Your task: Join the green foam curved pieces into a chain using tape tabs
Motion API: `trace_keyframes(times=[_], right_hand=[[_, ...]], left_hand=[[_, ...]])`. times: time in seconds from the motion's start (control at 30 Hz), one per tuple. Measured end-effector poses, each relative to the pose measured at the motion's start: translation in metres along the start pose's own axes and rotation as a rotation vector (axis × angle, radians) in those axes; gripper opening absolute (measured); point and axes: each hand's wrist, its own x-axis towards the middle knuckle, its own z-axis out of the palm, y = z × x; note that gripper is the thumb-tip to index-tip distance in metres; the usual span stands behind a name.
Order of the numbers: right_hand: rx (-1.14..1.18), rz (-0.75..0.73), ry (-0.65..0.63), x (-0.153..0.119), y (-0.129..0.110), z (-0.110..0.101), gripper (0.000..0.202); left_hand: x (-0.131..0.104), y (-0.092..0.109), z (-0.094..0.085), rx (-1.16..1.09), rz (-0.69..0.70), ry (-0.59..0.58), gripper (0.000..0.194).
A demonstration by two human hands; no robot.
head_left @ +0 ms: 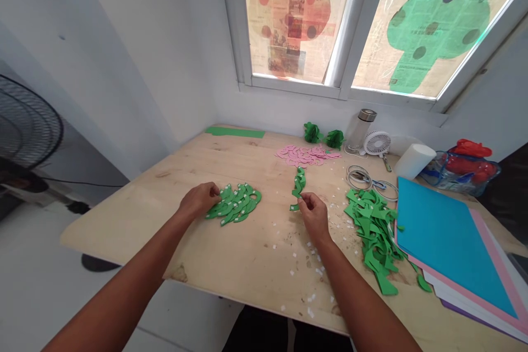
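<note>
Two hands, yours, over one pale wooden table (pixel 247 264). Right hand (pixel 315 217): thumb and forefinger drawn close at the near end of a green row (pixel 301 179); whether they pinch a piece, you cannot tell at this size. The row lies left of and beyond that grip, its long axis running away from you toward the wall — the right hand is clearly the nearer. Left hand (pixel 200 199): fingertips curled at the left edge of a green pile (pixel 235 203); they hide whether anything is gripped. The pile sits between your hands, closer to the left. Materials: the pile, flat curved leaf-like pieces, overlapping, dotted with small white squares; the row, matching curved pieces, matt, papery or foam-like. Pink pieces (pixel 307 154), thin and curved, heaped beyond the row. Green scraps (pixel 369 220), angular and tangled, right of your right hand. White bits (pixel 311 312), tiny, scattered near your right forearm. Sheets (pixel 449 242) — smooth, flat, blue uppermost — stacked beyond the scraps.
</note>
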Motion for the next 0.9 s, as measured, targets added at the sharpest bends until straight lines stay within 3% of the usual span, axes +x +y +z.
trace_keyframes(times=[0.27,0.43,0.5,0.67,0.83,0.9], right_hand=[[0.032,-0.002,-0.002,-0.001,-0.003,0.0,0.024],[0.025,-0.001,-0.007,-0.001,-0.002,0.0,0.022],[0.017,0.0,-0.008,-0.001,-0.002,0.0,0.021],[0.022,0.004,0.004,-0.001,-0.001,0.0,0.023],[0.045,-0.008,0.017,0.0,0.001,0.001,0.024],[0.05,-0.008,0.015,0.0,0.002,0.001,0.024]], left_hand=[[-0.012,0.0,0.006,-0.079,0.015,0.115,0.009],[-0.017,0.002,0.005,-0.465,0.048,0.105,0.017],[-0.018,0.006,0.002,-0.519,0.056,0.089,0.017],[-0.02,0.017,-0.007,-0.32,0.061,0.14,0.004],[-0.021,0.022,-0.013,-0.035,0.069,0.18,0.01],[-0.022,0.021,-0.015,-0.037,0.08,0.191,0.01]])
